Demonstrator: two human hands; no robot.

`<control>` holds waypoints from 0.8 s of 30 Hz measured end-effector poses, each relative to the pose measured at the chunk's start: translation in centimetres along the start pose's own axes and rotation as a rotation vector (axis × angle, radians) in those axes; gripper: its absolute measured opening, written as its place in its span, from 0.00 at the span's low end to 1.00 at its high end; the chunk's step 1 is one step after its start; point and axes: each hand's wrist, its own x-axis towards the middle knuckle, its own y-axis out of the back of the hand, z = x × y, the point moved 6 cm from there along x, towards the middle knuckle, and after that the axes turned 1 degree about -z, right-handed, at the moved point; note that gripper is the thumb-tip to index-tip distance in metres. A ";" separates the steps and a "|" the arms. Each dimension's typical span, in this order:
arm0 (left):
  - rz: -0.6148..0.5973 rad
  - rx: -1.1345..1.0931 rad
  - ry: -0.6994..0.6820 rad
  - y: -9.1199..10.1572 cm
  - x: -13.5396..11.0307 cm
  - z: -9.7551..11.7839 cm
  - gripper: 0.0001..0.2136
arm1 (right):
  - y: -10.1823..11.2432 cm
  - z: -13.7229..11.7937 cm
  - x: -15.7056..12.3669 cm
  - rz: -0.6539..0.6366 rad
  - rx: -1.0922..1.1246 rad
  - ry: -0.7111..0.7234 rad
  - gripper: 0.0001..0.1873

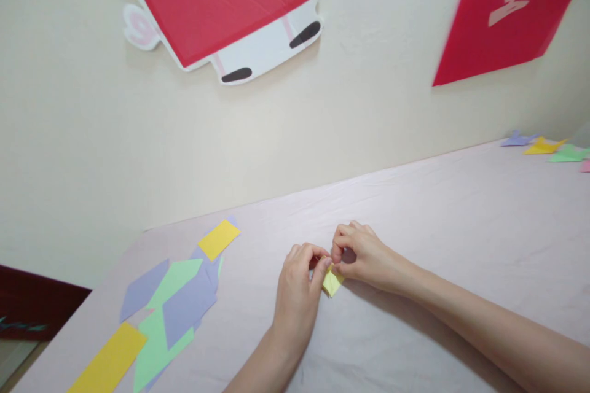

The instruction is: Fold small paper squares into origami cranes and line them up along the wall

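Observation:
A small folded piece of yellow paper [332,284] is between my two hands, just over the pale cloth-covered table [437,215]. My left hand [302,273] pinches its left side with thumb and forefinger. From the right, my right hand [362,256] has its fingers curled and its thumb and fingertips at the paper's upper right edge. Crease lines run down the lower part of the paper, which narrows to a blunt point toward me. The upper part of it is hidden behind my fingers.
On the left lie loose paper sheets: purple [191,304], green [159,344] and yellow-orange [110,359]. Several small folded paper shapes, including a yellow-orange one [544,146], stand at the far right by the wall [258,147]. Red decorations [230,0] hang on the wall.

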 end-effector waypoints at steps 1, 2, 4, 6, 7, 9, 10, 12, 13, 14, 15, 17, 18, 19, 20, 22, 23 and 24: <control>0.003 -0.007 0.002 0.0 0.0 0.0 0.07 | 0.0 0.0 0.0 -0.002 -0.003 0.000 0.06; 0.004 -0.016 0.003 0.1 0.0 0.0 0.08 | 0.0 0.0 0.0 -0.003 -0.005 -0.001 0.06; 0.004 -0.035 -0.001 0.1 0.0 0.1 0.09 | 0.0 -0.1 0.0 -0.002 -0.007 -0.002 0.06; 0.001 -0.057 -0.004 0.2 0.0 0.3 0.10 | 0.0 -0.1 -0.1 -0.006 -0.002 -0.006 0.06; -0.001 -0.070 -0.003 0.2 0.0 0.3 0.11 | -0.1 -0.1 -0.1 -0.008 0.004 -0.005 0.06; 0.005 -0.096 -0.003 0.3 0.0 0.3 0.11 | 0.0 -0.3 -0.2 0.004 0.031 0.016 0.08; 0.023 -0.109 -0.005 0.4 0.0 0.2 0.11 | 0.1 -0.4 -0.2 0.023 0.058 0.036 0.09; 0.092 -0.141 0.012 0.7 -0.1 -0.1 0.10 | 0.5 -0.7 -0.2 0.086 0.139 0.080 0.10; 0.125 -0.168 0.041 0.8 -0.1 -0.4 0.11 | 0.7 -0.8 -0.3 0.123 0.181 0.100 0.11; 0.146 -0.212 0.082 0.8 -0.1 -0.7 0.12 | 0.9 -0.8 -0.3 0.157 0.216 0.116 0.11; 0.152 -0.277 0.131 0.7 -0.2 -1.0 0.15 | 1.1 -0.8 -0.4 0.186 0.240 0.130 0.11; 0.111 -0.456 0.225 0.1 -0.2 -1.2 0.19 | 1.4 -0.9 -0.6 0.234 0.260 0.155 0.11; 0.075 -0.561 0.263 -0.3 -0.2 -1.0 0.19 | 1.5 -0.9 -0.6 0.254 0.263 0.165 0.11; 0.026 -0.660 0.297 -0.8 -0.2 -0.7 0.19 | 1.6 -0.9 -0.7 0.273 0.266 0.173 0.11; -0.027 -0.749 0.331 -1.3 -0.2 -0.4 0.19 | 1.7 -0.9 -0.8 0.289 0.264 0.181 0.10; -0.104 -0.870 0.373 -2.0 -0.3 0.2 0.16 | 1.7 -0.9 -0.8 0.308 0.245 0.196 0.10; -0.117 -0.893 0.384 -2.2 -0.3 0.3 0.15 | 1.6 -1.0 -0.9 0.309 0.223 0.204 0.09; -0.119 -0.897 0.386 -2.4 -0.4 0.3 0.14 | 1.5 -1.2 -0.9 0.304 0.194 0.212 0.08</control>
